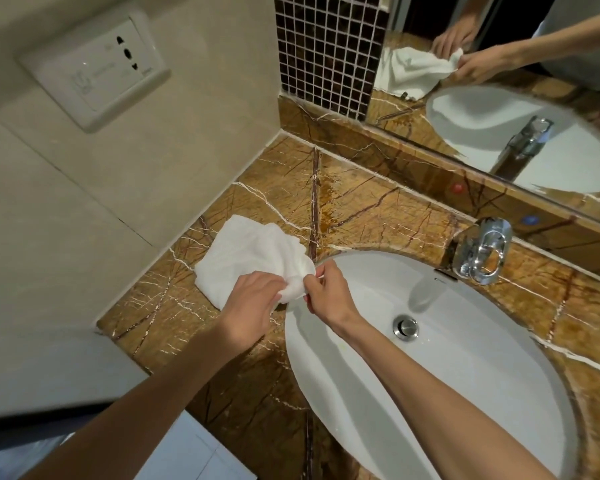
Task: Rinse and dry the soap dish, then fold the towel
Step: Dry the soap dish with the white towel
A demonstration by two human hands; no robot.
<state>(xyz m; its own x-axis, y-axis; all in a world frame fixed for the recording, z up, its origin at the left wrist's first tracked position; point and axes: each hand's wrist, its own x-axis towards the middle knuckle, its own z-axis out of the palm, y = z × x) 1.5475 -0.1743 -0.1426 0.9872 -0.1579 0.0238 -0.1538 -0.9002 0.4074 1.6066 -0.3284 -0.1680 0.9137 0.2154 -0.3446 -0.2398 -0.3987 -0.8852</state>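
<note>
A white towel (246,258) lies crumpled on the brown marble counter (361,209), left of the sink. My left hand (253,306) grips its near edge from the left. My right hand (329,289) pinches the same bunched corner from the right, at the sink's rim. Both hands hold the cloth just above the counter edge. No soap dish shows in this view; whether something is wrapped in the bunched cloth I cannot tell.
The white oval sink (465,358) with a chrome drain plug (405,326) fills the right. A chrome faucet (482,251) stands behind it. A mirror (499,81) backs the counter. A wall socket (97,71) is mounted up left. A wet patch (329,202) marks the counter.
</note>
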